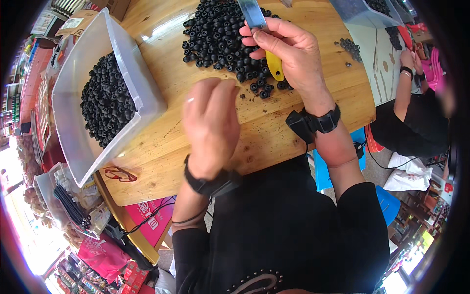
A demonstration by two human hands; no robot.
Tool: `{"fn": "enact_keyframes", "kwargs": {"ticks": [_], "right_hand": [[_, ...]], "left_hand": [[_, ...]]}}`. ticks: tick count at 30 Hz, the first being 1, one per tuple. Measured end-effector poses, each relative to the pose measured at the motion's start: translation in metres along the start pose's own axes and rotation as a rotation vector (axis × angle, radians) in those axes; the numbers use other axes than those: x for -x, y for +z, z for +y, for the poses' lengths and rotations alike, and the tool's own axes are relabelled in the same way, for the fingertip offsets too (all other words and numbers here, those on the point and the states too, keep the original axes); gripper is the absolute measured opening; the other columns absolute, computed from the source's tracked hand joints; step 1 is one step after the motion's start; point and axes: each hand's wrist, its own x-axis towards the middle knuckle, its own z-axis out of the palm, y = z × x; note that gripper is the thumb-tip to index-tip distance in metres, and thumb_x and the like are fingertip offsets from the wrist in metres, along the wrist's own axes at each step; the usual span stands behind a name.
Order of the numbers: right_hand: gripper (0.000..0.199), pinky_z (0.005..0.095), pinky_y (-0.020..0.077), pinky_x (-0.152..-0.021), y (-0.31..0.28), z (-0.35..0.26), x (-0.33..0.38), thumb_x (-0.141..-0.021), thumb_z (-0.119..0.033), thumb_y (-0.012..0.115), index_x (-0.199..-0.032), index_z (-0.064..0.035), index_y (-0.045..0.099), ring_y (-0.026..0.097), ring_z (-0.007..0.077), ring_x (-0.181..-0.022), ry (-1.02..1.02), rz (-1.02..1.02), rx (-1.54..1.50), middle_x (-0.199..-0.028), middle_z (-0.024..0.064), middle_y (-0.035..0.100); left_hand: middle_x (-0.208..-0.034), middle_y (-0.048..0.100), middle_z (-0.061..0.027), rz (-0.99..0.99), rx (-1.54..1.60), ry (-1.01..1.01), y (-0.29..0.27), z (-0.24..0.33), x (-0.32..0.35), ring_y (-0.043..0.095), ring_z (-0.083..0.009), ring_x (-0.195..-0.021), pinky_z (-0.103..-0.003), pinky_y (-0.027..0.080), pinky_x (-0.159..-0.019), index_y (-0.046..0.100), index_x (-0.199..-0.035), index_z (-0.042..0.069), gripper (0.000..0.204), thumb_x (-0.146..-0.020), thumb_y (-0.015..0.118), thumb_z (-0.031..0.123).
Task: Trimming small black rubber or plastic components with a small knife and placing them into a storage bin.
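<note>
My right hand point(289, 54) grips a tool with a yellow handle point(275, 66) and a flat metal blade point(252, 12) that points away from me over a heap of small black round parts point(220, 36) on the wooden table point(161, 147). My left hand point(210, 122) hovers over the table just left of and nearer than the heap, blurred, fingers curled downward; whether it holds a part is hidden. Both wrists wear black bands.
A clear plastic bin point(73, 98) half full of the same black parts leans at the table's left edge. Red glasses point(120, 174) lie near the front edge. Another person point(416, 112) in black sits at the right, by a second bin point(364, 12).
</note>
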Motion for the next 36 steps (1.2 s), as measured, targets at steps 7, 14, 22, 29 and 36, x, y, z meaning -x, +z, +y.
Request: {"fn": "enact_keyframes", "kwargs": {"ticks": [7, 14, 22, 29, 36], "right_hand": [[0.024, 0.0258, 0.0547, -0.068, 0.001, -0.004, 0.000, -0.089, -0.005, 0.058, -0.112, 0.0004, 0.061, 0.065, 0.0169, -0.087, 0.004, -0.001, -0.050, -0.102, 0.0113, 0.066], [0.023, 0.0256, 0.0546, -0.068, 0.002, -0.007, 0.002, -0.087, -0.003, 0.059, -0.110, 0.0009, 0.061, 0.065, 0.0167, -0.087, -0.002, -0.014, -0.005, -0.101, 0.0110, 0.066], [0.023, 0.0251, 0.0547, -0.069, 0.002, -0.009, 0.004, -0.087, -0.004, 0.060, -0.109, 0.0013, 0.062, 0.065, 0.0158, -0.087, 0.050, -0.045, -0.007, -0.100, 0.0106, 0.066], [0.022, 0.0220, 0.0541, -0.069, 0.007, -0.003, 0.007, -0.083, 0.004, 0.061, -0.105, 0.0021, 0.064, 0.063, 0.0120, -0.084, 0.000, -0.189, 0.177, -0.102, 0.0073, 0.063], [0.016, 0.0231, 0.0522, -0.065, 0.019, 0.001, 0.010, -0.081, -0.001, 0.065, -0.097, 0.0013, 0.066, 0.064, 0.0124, -0.076, -0.193, -0.233, 0.310, -0.095, 0.0072, 0.065]], "left_hand": [[-0.085, 0.052, -0.0106, -0.288, -0.163, -0.098, 0.047, -0.029, 0.013, 0.051, -0.0295, -0.081, -0.040, 0.042, -0.069, 0.057, -0.087, 0.004, 0.020, -0.073, 0.069, 0.013], [-0.082, 0.053, -0.0114, -0.247, -0.111, -0.085, 0.051, -0.035, 0.012, 0.054, -0.0300, -0.078, -0.038, 0.044, -0.068, 0.060, -0.089, 0.004, 0.019, -0.073, 0.069, 0.009], [-0.097, 0.064, -0.0063, -0.092, 1.221, -0.724, 0.032, -0.031, 0.012, 0.057, -0.0093, -0.081, -0.023, 0.048, -0.075, 0.059, -0.109, -0.001, 0.020, -0.089, 0.055, 0.001], [-0.095, 0.063, -0.0076, -0.059, 1.262, -0.626, 0.029, -0.029, 0.010, 0.057, -0.0119, -0.080, -0.024, 0.047, -0.076, 0.058, -0.112, -0.002, 0.023, -0.089, 0.054, 0.000], [-0.101, 0.062, -0.0065, 0.044, 1.299, -0.617, 0.031, -0.027, 0.016, 0.057, -0.0130, -0.083, -0.025, 0.048, -0.078, 0.057, -0.117, -0.002, 0.028, -0.089, 0.054, -0.003]]}}
